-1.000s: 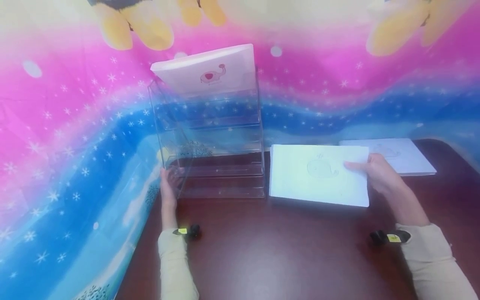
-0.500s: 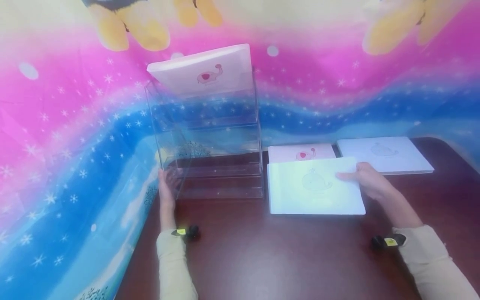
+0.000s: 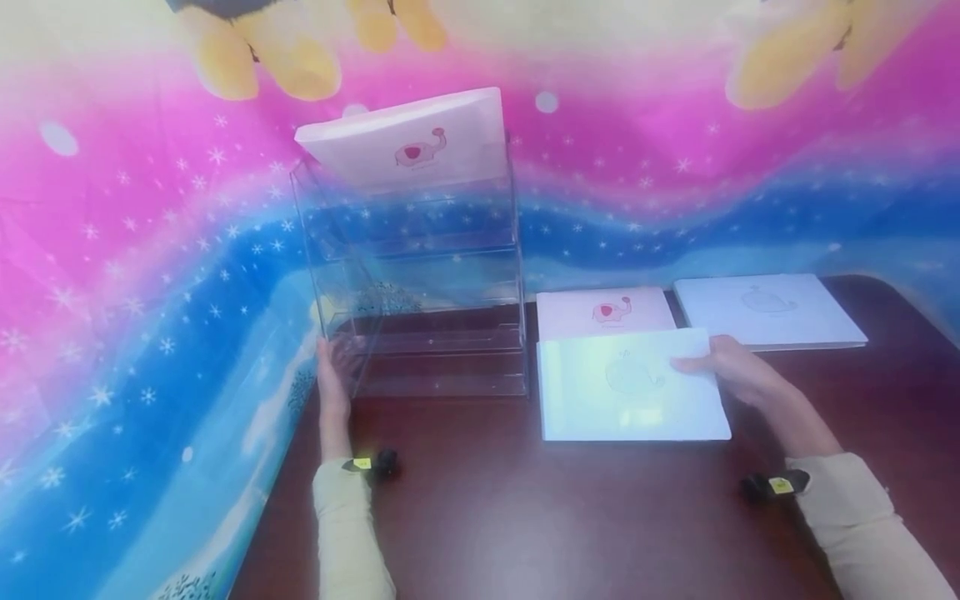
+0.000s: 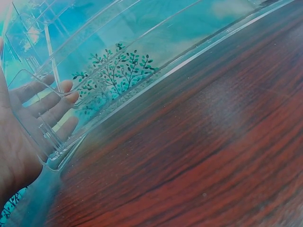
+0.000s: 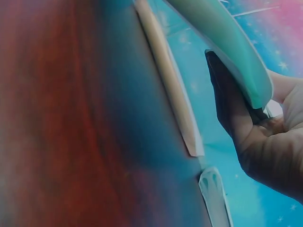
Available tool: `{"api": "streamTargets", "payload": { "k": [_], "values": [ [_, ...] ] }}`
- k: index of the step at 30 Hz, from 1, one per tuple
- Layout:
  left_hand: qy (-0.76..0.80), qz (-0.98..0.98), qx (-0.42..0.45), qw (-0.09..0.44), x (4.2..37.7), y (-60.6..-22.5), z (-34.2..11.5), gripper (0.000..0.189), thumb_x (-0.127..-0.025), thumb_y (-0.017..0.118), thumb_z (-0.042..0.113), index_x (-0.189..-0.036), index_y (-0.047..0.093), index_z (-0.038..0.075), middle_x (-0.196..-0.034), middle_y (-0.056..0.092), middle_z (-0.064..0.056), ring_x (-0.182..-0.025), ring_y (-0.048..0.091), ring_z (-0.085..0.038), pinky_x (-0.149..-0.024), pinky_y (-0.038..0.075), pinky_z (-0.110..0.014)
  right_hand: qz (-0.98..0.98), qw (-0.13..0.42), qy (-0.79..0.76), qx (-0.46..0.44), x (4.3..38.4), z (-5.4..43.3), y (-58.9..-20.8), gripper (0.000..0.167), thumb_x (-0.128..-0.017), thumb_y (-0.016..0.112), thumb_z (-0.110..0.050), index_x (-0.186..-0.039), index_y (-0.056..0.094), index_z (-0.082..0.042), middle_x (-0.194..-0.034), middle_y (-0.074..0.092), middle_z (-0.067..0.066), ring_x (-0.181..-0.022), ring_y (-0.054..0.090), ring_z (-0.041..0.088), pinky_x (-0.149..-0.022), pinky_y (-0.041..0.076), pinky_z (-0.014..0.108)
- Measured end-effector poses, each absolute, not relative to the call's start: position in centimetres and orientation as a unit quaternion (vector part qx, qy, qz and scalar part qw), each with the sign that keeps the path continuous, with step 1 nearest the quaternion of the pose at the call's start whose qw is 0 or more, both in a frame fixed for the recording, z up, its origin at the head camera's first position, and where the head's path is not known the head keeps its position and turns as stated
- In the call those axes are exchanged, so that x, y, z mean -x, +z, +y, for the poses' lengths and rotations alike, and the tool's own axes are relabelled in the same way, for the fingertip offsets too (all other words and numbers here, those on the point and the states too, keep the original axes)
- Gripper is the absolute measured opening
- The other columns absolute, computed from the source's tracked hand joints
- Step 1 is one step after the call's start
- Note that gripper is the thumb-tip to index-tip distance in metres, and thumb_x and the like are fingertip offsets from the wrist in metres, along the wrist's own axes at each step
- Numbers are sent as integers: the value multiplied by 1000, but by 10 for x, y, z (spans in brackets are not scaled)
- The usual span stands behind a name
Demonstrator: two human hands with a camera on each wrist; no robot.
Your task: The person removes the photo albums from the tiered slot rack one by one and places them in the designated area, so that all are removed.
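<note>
Fingers of the right hand (image 3: 742,368) pinch the whale booklet (image 3: 600,396), thumb on top, and from my desk the head view shows it stretching left from them toward the clear rack (image 3: 442,342). And there's the change: a second ago it covered the elephant booklet (image 3: 611,311); now it has come down nearer the wearer, and that pink cover shows, beyond the thumb and to its left. As I judge it, that parts the held booklet from the one behind. The whale faces left, tail toward the thumb; the long axis runs sideways, out from the grip. Another whale booklet (image 3: 768,308) lies past the knuckles.

Over to the left wrist: the left hand (image 4: 28,127) has its fingers extended against the rack's side, clasping nothing; steadying it, I'd guess.

Right wrist now: I get the booklet edge-on, bowed between thumb and fingers, long axis running up and left from them. Its print I can't make out.
</note>
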State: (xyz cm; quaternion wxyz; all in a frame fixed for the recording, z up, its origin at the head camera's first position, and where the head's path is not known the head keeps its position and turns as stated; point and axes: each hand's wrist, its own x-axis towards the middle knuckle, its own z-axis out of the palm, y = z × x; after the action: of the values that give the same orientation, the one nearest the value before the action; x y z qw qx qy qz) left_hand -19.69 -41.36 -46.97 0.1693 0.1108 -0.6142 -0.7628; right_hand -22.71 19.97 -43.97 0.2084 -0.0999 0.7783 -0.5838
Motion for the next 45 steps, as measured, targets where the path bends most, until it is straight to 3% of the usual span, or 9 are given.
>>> {"api": "streamTargets", "payload": {
  "k": [5,8,16,21,30,38,45],
  "values": [
    [-763,-613,-108,172,198,-468,-413,79,-107,23,67,-149,45,5,-142,57,-17,-138,47,-33,-119,35,-41,779,226,-575,103,225,202,-447,53,-100,71,-18,-140,52,11,-104,77,13,-89,77,30,-76,62,40],
    [-750,-630,-102,177,197,-467,-413,82,-106,20,69,-149,46,4,-144,54,-21,-137,48,-34,-119,34,-43,778,230,-576,101,225,201,-450,56,-99,72,-17,-141,50,12,-105,76,13,-89,76,30,-76,62,41],
    [-752,-626,-109,174,195,-467,-411,83,-107,17,65,-155,35,0,-151,46,-27,-141,43,-37,-121,30,-45,771,267,-568,111,231,206,-459,55,-99,72,-18,-140,49,10,-104,75,18,-88,76,37,-74,63,50],
    [-750,-627,-105,181,195,-467,-410,83,-107,19,66,-155,37,0,-149,49,-25,-138,46,-35,-119,33,-43,786,276,-544,102,229,204,-458,55,-99,71,-22,-141,51,8,-102,76,15,-86,76,36,-72,63,47],
    [-750,-627,-105,182,195,-468,-410,83,-107,19,66,-153,37,-2,-148,50,-24,-138,46,-35,-119,33,-42,863,261,-429,65,223,199,-451,67,-95,76,-39,-132,53,12,-90,74,10,-77,73,27,-67,62,43],
    [-750,-626,-104,187,196,-469,-410,79,-109,19,61,-150,41,-2,-135,63,-12,-129,54,-25,-118,36,-40,926,232,-297,33,218,194,-441,75,-88,78,-53,-106,54,16,-85,62,19,-65,67,29,-57,61,42],
    [-745,-633,-108,182,195,-469,-410,81,-108,18,64,-153,40,0,-146,55,-20,-135,51,-31,-118,36,-41,931,225,-286,35,213,191,-437,71,-89,75,-54,-102,56,14,-81,62,19,-63,66,29,-56,60,41]
  ]
}}
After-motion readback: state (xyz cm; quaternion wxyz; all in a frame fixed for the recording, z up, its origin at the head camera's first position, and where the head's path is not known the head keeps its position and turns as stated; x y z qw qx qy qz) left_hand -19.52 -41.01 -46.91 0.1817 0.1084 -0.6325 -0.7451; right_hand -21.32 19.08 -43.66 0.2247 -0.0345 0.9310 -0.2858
